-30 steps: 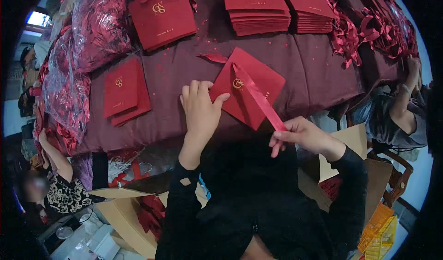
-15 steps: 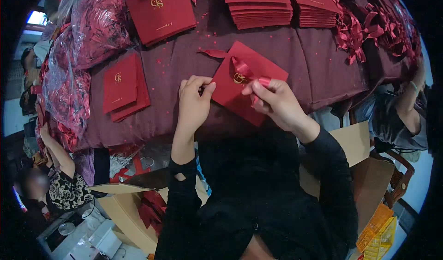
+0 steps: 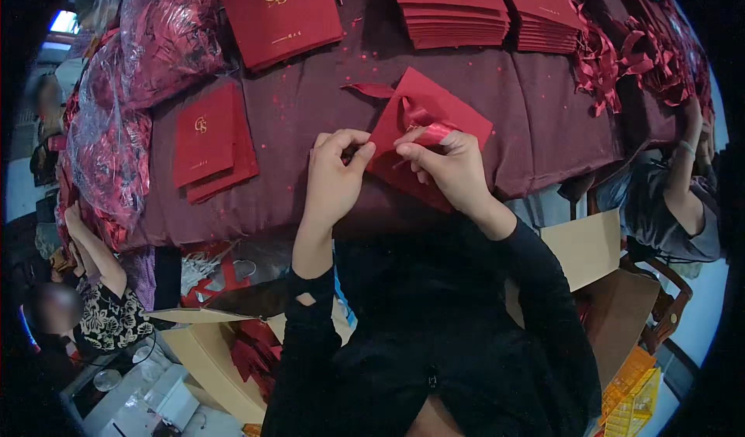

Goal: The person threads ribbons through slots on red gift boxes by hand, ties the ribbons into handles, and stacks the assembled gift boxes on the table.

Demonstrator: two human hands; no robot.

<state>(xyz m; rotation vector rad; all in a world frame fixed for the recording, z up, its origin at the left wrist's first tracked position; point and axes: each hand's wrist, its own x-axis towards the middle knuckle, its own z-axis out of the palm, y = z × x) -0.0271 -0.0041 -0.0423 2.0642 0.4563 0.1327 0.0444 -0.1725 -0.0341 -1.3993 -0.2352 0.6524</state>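
A red card bag (image 3: 458, 111) with a gold emblem lies turned at an angle on the dark red cloth. My left hand (image 3: 338, 165) pinches its left edge between thumb and fingers. Above the bag's face, my right hand (image 3: 450, 161) has its fingers closed on a shiny red ribbon (image 3: 419, 115), which is looped near the emblem. Another ribbon end (image 3: 371, 89) sticks out past the bag's upper left edge. Part of the emblem is hidden by my right fingers.
Stacks of red bags (image 3: 454, 18) stand at the back, and a smaller pile (image 3: 206, 138) lies left. Plastic-wrapped ribbons (image 3: 171, 41) fill the far left; loose ribbons (image 3: 613, 64) lie right. Open cardboard boxes (image 3: 209, 359) stand below the table. Other people sit at both sides.
My right hand has come up and left from beyond the bag's lower right edge to over its face, and the stretched ribbon is now bunched in a loop. My left hand's fingers have curled inward.
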